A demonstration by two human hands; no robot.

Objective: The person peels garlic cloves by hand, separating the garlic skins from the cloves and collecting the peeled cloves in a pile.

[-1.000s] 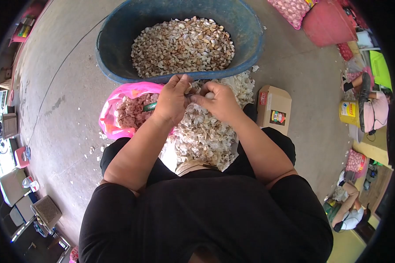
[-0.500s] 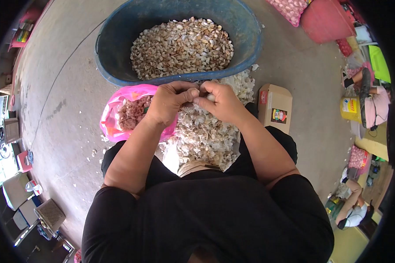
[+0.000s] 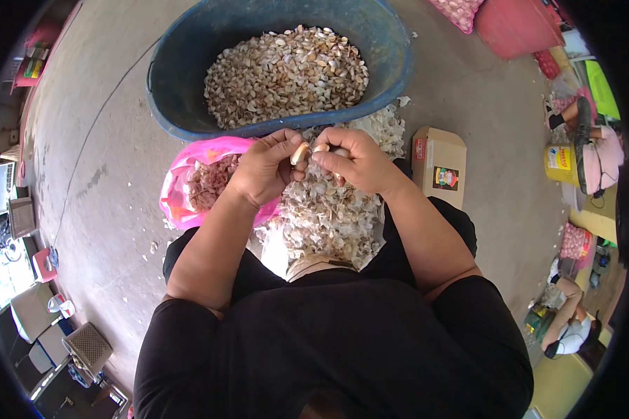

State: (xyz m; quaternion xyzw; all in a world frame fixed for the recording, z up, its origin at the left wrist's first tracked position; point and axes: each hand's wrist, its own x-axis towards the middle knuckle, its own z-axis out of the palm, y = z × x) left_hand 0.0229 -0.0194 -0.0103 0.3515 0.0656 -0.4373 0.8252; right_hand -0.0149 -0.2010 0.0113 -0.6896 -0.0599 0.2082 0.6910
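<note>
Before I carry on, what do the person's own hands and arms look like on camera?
The left hand and right hand are bare, with no gloves. The forearms are uncovered too, with no watch visible. Short, plain black sleeves cover the upper arms. Any ring is too small to tell.

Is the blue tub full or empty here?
Partly filled: in the blue tub, garlic cloves lie across the bottom, with bare wall showing above them.

A tub (image 3: pixel 177 77) with garlic cloves (image 3: pixel 286 78) in it stands on the floor (image 3: pixel 510 174) ahead, a heap of peelings (image 3: pixel 325 223) before it between the person's legs (image 3: pixel 398 247), a bag (image 3: pixel 178 171) left of the heap, a box (image 3: pixel 440 152) to its right.
</note>
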